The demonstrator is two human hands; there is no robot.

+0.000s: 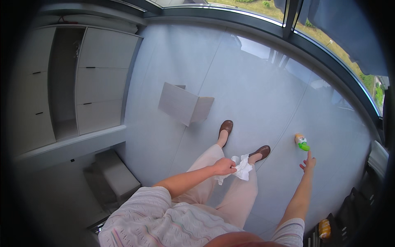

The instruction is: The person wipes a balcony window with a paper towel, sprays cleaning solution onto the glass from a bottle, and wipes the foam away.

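My left hand (224,166) grips a crumpled white cloth or paper wipe (243,168) in front of my knees. Out to the right, my right hand (308,162) is stretched toward a small bottle (301,140) with an orange, white and green body. Its green nozzle cap (304,147) points back at me. The extended index finger meets the tip of the cap in the picture; whether they touch, I cannot tell. No object is held in that hand, and its fingers are spread. My brown shoes (226,127) stand on the grey tiled floor (247,92).
Ahead on the floor stands a low angular grey stool or panel piece (179,103). Pale drawer cabinets (103,83) line the left, above a grey box-shaped bench (117,174). Dark window frames (247,21) curve around the far side. A yellow patterned package (324,228) sits by dark furniture at lower right.
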